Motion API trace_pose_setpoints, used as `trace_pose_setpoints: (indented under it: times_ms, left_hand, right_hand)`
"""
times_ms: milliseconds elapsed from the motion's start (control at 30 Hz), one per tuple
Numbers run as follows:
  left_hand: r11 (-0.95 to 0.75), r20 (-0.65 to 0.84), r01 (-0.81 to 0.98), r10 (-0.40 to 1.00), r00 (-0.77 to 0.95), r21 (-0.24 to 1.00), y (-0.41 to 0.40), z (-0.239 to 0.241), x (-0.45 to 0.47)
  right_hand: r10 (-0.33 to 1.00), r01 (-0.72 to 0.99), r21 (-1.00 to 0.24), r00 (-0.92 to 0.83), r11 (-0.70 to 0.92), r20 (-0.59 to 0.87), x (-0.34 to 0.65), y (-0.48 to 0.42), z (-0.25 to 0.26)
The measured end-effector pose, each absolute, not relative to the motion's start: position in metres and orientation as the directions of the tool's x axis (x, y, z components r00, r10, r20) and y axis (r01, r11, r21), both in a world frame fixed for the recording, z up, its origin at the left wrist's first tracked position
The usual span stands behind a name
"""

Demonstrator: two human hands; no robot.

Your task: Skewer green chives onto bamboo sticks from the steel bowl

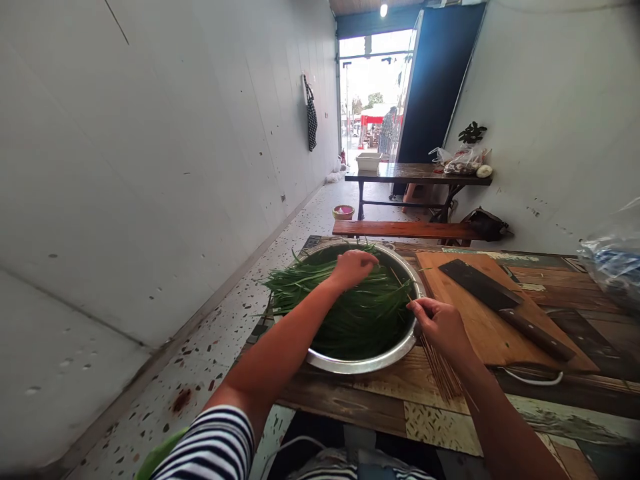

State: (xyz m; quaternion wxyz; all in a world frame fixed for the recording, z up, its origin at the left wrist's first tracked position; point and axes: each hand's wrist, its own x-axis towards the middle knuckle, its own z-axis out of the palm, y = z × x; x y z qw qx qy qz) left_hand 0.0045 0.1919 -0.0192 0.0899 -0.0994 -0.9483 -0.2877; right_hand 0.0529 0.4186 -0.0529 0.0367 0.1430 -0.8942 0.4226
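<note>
A wide steel bowl (350, 363) stands on the patterned wooden table, filled with long green chive leaves (360, 313) that hang over its left rim. My left hand (353, 267) reaches into the far side of the bowl, fingers curled on the leaves. At the bowl's right rim, my right hand (440, 323) is closed on a thin wooden skewer (400, 280) that points over the greens. A bundle of skewers (443, 373) lies on the table just under that hand.
A wooden cutting board (475, 320) with a cleaver (505, 307) lies right of the bowl. A plastic bag (613, 257) sits at the far right. Beyond stand a bench (400, 229) and a dark table (415, 175) near the open doorway. A wall runs along the left.
</note>
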Motion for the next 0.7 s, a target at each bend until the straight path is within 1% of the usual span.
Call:
trace_pose_setpoints:
  times_ms: [33, 67, 167, 233, 367, 533, 633, 700]
  left_hand:
    - [0.854, 0.218, 0.206, 0.112, -0.969, 0.477, 0.192, -0.022, 0.003]
    - [0.88, 0.196, 0.203, 0.129, -0.972, 0.43, 0.192, -0.026, 0.002]
    - [0.911, 0.126, 0.264, 0.235, -0.964, 0.316, 0.195, -0.032, 0.001]
    - [0.926, 0.11, 0.259, 0.238, -0.965, 0.274, 0.198, -0.032, 0.002]
    - [0.942, 0.083, 0.161, 0.143, -0.986, 0.294, 0.201, -0.032, 0.004]
    - [0.962, 0.036, 0.129, 0.124, -0.992, 0.241, 0.203, -0.032, 0.004]
    - [0.956, 0.029, 0.096, 0.092, -0.995, 0.276, 0.204, -0.029, 0.005]
    - [0.956, 0.035, 0.099, 0.093, -0.995, 0.275, 0.203, -0.027, 0.006]
  right_hand:
    - [-0.228, -0.291, -0.744, -0.955, 0.602, 0.188, 0.053, 0.419, -0.053]
    - [-0.231, -0.294, -0.742, -0.954, 0.603, 0.191, 0.053, 0.419, -0.053]
    - [-0.237, -0.305, -0.736, -0.951, 0.605, 0.2, 0.054, 0.419, -0.052]
    - [-0.237, -0.312, -0.731, -0.949, 0.606, 0.208, 0.054, 0.419, -0.051]
    - [-0.24, -0.327, -0.719, -0.945, 0.613, 0.224, 0.054, 0.418, -0.05]
    - [-0.239, -0.322, -0.726, -0.946, 0.607, 0.22, 0.055, 0.418, -0.05]
    - [-0.24, -0.316, -0.729, -0.948, 0.608, 0.211, 0.055, 0.419, -0.051]
    - [-0.241, -0.321, -0.723, -0.946, 0.611, 0.216, 0.054, 0.419, -0.052]
